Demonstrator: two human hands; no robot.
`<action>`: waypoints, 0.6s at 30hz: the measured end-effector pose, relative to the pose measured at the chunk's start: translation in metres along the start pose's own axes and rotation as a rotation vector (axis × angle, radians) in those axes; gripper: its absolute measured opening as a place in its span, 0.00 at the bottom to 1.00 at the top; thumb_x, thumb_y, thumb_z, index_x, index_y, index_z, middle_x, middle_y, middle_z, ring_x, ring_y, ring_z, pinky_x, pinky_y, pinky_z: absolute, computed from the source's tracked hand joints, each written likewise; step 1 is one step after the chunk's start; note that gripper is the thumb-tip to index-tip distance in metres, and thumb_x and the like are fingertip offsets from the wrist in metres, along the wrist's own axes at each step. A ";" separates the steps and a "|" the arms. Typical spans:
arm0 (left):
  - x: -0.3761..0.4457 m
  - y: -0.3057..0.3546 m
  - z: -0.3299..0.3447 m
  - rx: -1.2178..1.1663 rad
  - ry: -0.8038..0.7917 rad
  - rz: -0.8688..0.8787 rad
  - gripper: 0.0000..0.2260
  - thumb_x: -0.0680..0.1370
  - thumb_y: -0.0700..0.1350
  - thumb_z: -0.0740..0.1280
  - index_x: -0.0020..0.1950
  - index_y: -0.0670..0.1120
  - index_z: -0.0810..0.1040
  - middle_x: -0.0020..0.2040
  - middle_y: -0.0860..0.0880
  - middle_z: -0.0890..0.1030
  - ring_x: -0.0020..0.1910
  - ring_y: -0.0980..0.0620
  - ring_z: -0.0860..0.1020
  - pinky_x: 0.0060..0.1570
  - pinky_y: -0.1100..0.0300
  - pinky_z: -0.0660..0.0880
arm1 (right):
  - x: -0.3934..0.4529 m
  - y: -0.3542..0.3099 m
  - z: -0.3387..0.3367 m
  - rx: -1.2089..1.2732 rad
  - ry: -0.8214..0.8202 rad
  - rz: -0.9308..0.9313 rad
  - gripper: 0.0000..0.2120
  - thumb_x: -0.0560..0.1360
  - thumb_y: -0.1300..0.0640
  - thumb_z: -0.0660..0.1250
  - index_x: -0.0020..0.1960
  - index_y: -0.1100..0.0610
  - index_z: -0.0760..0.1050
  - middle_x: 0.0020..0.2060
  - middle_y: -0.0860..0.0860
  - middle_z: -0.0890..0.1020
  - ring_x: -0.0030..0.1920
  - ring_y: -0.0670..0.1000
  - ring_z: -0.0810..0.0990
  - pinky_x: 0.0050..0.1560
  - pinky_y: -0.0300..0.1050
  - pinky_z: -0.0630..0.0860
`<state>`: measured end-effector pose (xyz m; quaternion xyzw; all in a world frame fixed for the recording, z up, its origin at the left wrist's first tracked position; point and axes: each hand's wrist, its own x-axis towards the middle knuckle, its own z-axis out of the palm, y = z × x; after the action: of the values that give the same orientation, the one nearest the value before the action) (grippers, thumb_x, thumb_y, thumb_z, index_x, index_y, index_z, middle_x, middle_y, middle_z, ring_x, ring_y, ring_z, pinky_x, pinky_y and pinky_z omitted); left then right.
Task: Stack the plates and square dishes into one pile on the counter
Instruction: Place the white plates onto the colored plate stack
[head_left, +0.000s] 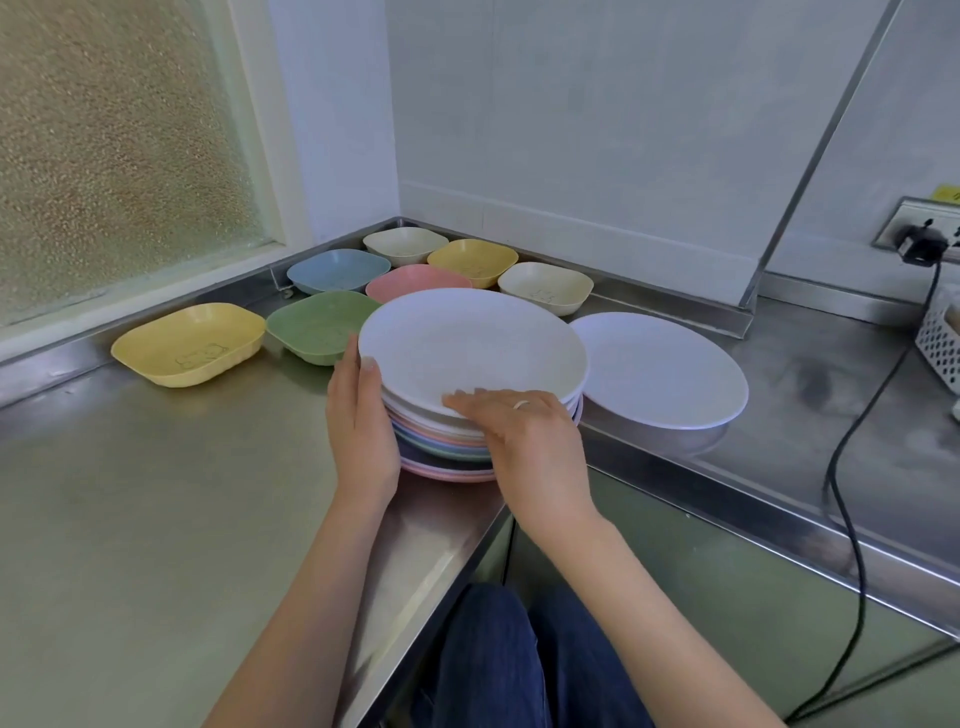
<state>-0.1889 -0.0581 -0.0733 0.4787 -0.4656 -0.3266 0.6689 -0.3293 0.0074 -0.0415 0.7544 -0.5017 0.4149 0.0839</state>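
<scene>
A pile (457, 415) of round plates stands near the front edge of the steel table (156, 493), pink and green plates at the bottom, white ones above, and a wide white plate (472, 348) on top. The left hand (363, 421) lies flat against the pile's left side, its fingers (358, 379) straight and its thumb on the top plate's rim. The right hand (524, 441) covers the near right side of the pile, its fingers (467, 402) curled over the top plate's rim and gripping it; a ring (522, 404) sits on one finger. Just right of the pile another white plate (660, 369) rests on a metal bowl (675, 439). Behind the pile, toward the corner, seven square dishes lie apart on the table: a yellow dish (189, 343) at far left, a green dish (319, 325), a blue dish (337, 269), a pink dish (415, 280) partly hidden by the pile, a cream dish (405, 245), a second yellow dish (472, 260) and a second cream dish (545, 286). At far right a black cable (852, 441) runs down from a wall socket (919, 228), beside a white basket (940, 343).
</scene>
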 end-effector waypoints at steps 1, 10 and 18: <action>0.001 -0.002 0.000 0.018 0.009 -0.006 0.25 0.77 0.58 0.53 0.73 0.53 0.65 0.71 0.58 0.68 0.70 0.58 0.65 0.72 0.50 0.60 | 0.001 0.002 -0.004 0.042 -0.061 0.006 0.18 0.68 0.69 0.64 0.53 0.56 0.82 0.49 0.52 0.85 0.51 0.56 0.83 0.54 0.48 0.75; 0.004 -0.009 0.000 0.016 0.010 0.028 0.21 0.76 0.52 0.58 0.70 0.56 0.68 0.61 0.69 0.69 0.65 0.65 0.67 0.69 0.58 0.63 | -0.001 0.015 -0.013 0.351 -0.211 0.082 0.14 0.79 0.58 0.59 0.61 0.55 0.78 0.59 0.44 0.80 0.63 0.41 0.74 0.65 0.36 0.66; 0.002 -0.008 0.000 0.052 0.038 0.040 0.20 0.78 0.51 0.58 0.71 0.54 0.68 0.64 0.64 0.69 0.65 0.63 0.67 0.67 0.60 0.62 | -0.007 0.101 -0.021 -0.084 -0.124 0.690 0.18 0.79 0.59 0.57 0.68 0.51 0.70 0.65 0.54 0.76 0.71 0.52 0.66 0.73 0.54 0.54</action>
<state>-0.1884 -0.0629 -0.0797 0.4927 -0.4703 -0.2919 0.6715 -0.4253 -0.0253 -0.0623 0.5601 -0.7477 0.3514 -0.0610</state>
